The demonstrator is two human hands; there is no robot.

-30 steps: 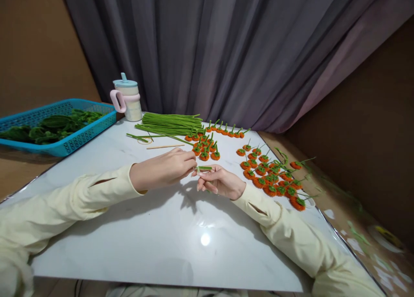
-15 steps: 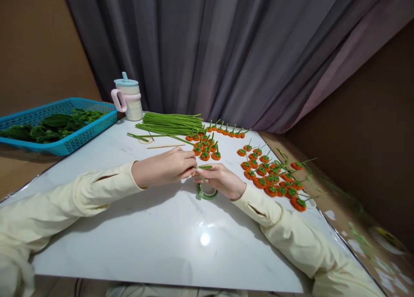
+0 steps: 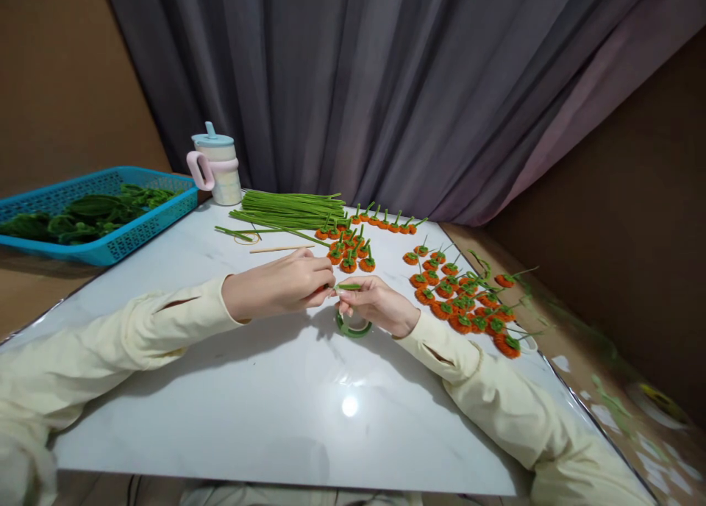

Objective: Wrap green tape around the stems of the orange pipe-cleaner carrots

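Both hands meet over the middle of the white marble table (image 3: 232, 410). My left hand (image 3: 281, 285) is closed in a pinch on one end of a short green stem piece (image 3: 348, 287). My right hand (image 3: 378, 305) pinches the other end, its fingers curled. Under the right hand a roll of green tape (image 3: 353, 328) lies on the table, partly hidden by the fingers. Both arms wear pale yellow sleeves.
Several small orange pumpkin pieces (image 3: 463, 304) with green stems lie at right and behind the hands. A bundle of green stems (image 3: 290, 210) and a thin wooden stick (image 3: 281, 249) lie farther back. A pastel cup (image 3: 216, 164) and a blue basket (image 3: 104, 219) of green leaves stand left.
The green tape roll, hidden a second ago, now shows on the table under my right hand. Both hands stay pinched on the green stem piece in nearly the same place.
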